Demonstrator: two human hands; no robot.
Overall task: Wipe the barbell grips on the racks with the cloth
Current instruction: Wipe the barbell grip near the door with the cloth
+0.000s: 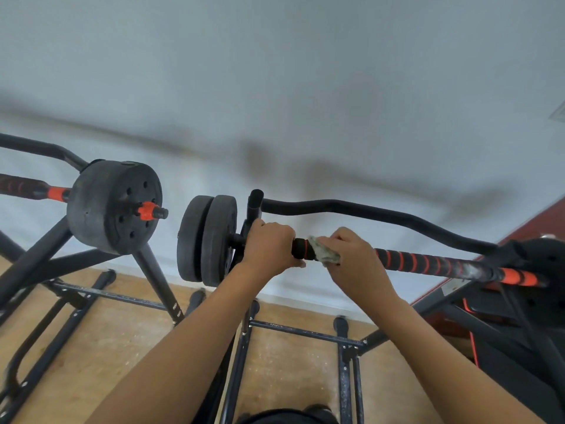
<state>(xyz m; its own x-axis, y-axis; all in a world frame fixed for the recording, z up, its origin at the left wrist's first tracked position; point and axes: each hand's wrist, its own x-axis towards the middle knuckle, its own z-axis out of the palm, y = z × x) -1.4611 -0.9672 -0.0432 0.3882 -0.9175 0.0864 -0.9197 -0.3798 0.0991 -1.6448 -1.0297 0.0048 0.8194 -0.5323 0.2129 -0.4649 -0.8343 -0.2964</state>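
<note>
Item 1: barbell (516, 276), laid across a black tubular rack (255, 206) and running from the centre of the view to the right edge. 2 black weight plates (208, 240) are carried at its left end, side by side and touching. The barbell grip (428, 262) is covered in black foam wound with orange spiral stripes and is scuffed pale toward its right end. The left hand (269, 246) is clenched round the bar between the plates and the end of the grip, just beside the rack upright. The right hand (354, 261) is closed on a crumpled pale grey cloth (325, 254), which is held against the left end of the grip. The 2 hands are near each other but apart, and a short black-and-orange stretch of grip is seen between them. A curved black rail (367, 209) is set behind and above the barbell. Item 2: second barbell (30, 188), at the left, with a similar striped grip; a stack of black plates (113, 206) is fitted at its end and is capped by an orange collar (147, 210). It is borne on a second black frame (153, 280). Both frames are stood on a wooden floor (290, 362) before a pale wall (275, 71). A dark shape at the far right end of item 1 is too blurred to be identified.
</note>
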